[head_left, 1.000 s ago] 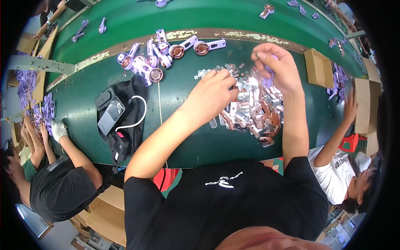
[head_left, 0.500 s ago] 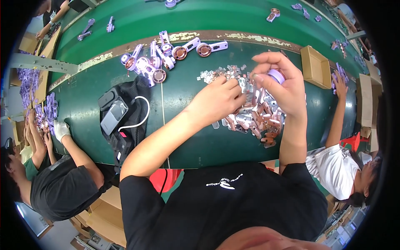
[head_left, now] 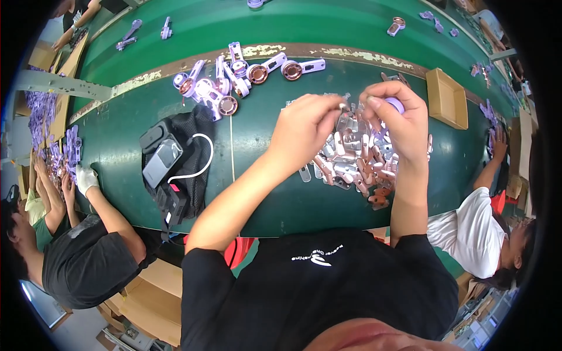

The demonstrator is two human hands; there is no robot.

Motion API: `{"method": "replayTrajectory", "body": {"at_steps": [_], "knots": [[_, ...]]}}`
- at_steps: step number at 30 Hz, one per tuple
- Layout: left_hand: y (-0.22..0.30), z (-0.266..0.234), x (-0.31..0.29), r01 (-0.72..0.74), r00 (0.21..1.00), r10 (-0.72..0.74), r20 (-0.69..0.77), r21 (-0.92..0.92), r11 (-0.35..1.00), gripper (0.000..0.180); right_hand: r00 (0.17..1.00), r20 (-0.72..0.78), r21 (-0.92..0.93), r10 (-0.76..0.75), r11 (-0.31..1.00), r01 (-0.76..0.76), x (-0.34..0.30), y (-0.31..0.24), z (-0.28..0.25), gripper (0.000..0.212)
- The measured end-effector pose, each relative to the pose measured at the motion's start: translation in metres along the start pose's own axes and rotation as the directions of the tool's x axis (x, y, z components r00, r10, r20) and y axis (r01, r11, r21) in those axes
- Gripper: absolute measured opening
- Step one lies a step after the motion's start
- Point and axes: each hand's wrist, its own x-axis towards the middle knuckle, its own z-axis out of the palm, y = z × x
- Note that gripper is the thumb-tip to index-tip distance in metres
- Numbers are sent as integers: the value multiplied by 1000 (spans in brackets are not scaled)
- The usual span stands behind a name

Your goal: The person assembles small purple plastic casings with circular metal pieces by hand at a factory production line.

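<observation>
My right hand (head_left: pixel 400 117) is closed around a purple round-headed part (head_left: pixel 395 105), which looks like one of the handheld fans; most of it is hidden by the fingers and palm. Just left of it, my left hand (head_left: pixel 305 127) holds thumb and forefinger pinched together. What is between those fingertips, if anything, is too small and blurred to name. Below both hands spreads a heap of oblong copper-coloured and silvery plates (head_left: pixel 366 167). Small clear pieces lie behind my left hand, mostly covered by it.
Several purple handheld fans (head_left: pixel 227 105) lie in a cluster at the back left. A black bag (head_left: pixel 199 169) with a device and white cable sits left. At the right stands a cardboard tray (head_left: pixel 459 108). More fans rest on the green belt (head_left: pixel 328 29). Co-workers sit on both sides.
My left hand has lifted off the small clear pieces, its fingertips now pinched close to my right hand. The co-worker's arm at the right has shifted outward. The view has shifted slightly.
</observation>
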Motion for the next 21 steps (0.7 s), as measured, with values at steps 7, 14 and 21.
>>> {"method": "replayTrajectory", "body": {"at_steps": [7, 14, 21], "knots": [[11, 6, -5, 432, 822, -569, 24, -677, 596, 24, 969, -143, 91, 200, 978, -189, -12, 18, 30, 9], [14, 10, -5, 404, 855, -518, 2, -627, 665, 19, 961, -239, 23, 142, 990, -141, -7, 24, 53, 9], [4, 13, -9, 222, 935, -351, -54, -682, 697, 21, 944, -219, 301, 247, 937, -176, -9, 25, 63, 10]]}}
